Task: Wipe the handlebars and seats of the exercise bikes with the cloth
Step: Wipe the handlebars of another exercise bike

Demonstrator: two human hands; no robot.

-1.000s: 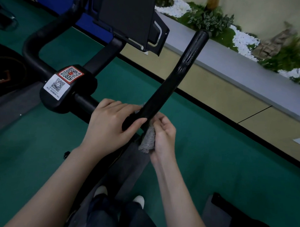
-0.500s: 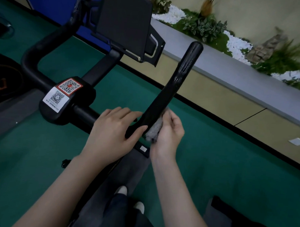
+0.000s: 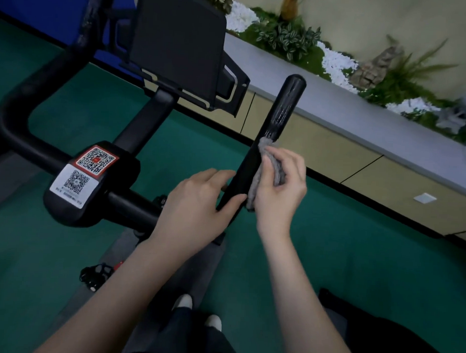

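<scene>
The black right handlebar of an exercise bike slants up and away from me. My right hand grips a grey cloth and presses it against the right side of the bar, about halfway up. My left hand wraps around the bar's lower part, thumb on its near side. The left handlebar curves off at the left. No seat is in view.
A black console screen stands on the stem above a hub with QR stickers. A grey ledge with plants runs along the right. Green floor, a pedal, my shoes below.
My right hand slid the cloth up the right handlebar from its base to about midway. My left hand stayed at the lower part of the bar.
</scene>
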